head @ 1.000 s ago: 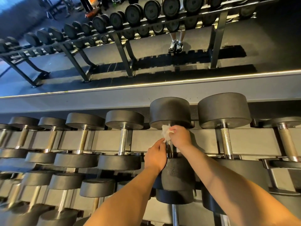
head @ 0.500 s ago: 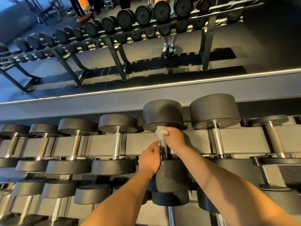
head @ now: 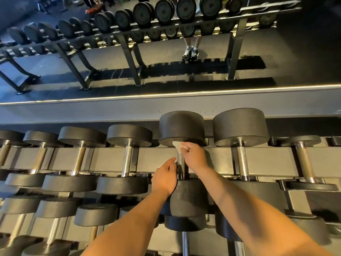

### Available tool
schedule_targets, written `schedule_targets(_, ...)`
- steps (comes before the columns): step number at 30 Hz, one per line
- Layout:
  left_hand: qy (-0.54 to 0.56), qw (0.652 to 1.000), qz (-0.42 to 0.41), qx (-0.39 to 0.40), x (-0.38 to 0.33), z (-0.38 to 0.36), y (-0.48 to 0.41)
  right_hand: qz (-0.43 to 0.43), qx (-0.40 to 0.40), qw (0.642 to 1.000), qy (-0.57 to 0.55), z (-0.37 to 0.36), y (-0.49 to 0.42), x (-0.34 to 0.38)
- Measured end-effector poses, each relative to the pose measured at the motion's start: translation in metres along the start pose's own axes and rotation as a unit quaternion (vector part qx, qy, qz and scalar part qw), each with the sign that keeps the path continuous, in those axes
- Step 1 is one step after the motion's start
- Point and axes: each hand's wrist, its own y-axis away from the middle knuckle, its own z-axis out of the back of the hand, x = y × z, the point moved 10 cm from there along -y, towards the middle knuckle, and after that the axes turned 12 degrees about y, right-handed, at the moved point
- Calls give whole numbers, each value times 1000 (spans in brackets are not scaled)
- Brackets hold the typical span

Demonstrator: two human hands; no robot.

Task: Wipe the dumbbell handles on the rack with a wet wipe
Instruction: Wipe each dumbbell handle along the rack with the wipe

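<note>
Dumbbell handle (head: 180, 164) under work belongs to the fifth dumbbell from the left on the top tier of the rack (head: 114, 157), lying across the rail with its far head (head: 181, 128) beyond the rail and its near head (head: 188, 198) towards the person; it sits between a slimmer handle (head: 128, 159) to its left and a knurled one (head: 241, 159) to its right; the wipe (head: 176, 146) is a small white fold at the far end of the handle, just under the far head; the right hand (head: 193, 157) pinches it there, fingers curled over the bar from the right, so the cloth is pressed to the steel and can, I judge, be drawn along the bar towards the near head; the left hand (head: 164, 179) lies against the left side of the handle at its near end, thumb up along the bar; its fingers are hidden behind the bar, so I cannot tell whether they close round it or only touch; it seems placed to steady the dumbbell so the bar does not roll under the rubbing; both forearms reach in from the near edge; the stroke looks to be at its far limit, with the near stretch of bare steel not yet covered by the cloth; further dumbbells fill the lower tiers, and a second rack (head: 129, 58) stands far off with a pair of shoes (head: 190, 52) behind it.
</note>
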Motion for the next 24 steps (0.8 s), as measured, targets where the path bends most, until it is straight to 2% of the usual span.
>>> schedule_targets(5, 7, 1000, -7, -10, -1, 2, 1, 9, 21, 999, 32, -9, 11, -3)
schedule_targets(10, 3, 1000, -16, -5, 0, 0, -1, 9, 83, 996, 32, -27, 34, -28)
schedule_targets(15, -10, 1000, -11, -8, 2, 0, -2, -25, -9, 998, -53, -3, 1, -11)
schedule_targets(17, -16, 1000, -8, -8, 4, 0, -3, -38, -20, 997, -64, -1, -9, -4)
schedule_targets(21, -5, 1000, -3, -9, 6, 0, -3, -30, -5, 999, -31, -11, -3, -12)
schedule_targets(24, -1, 1000, -6, -15, 4, 0, -2, -23, 50, 998, -16, -23, 6, -28)
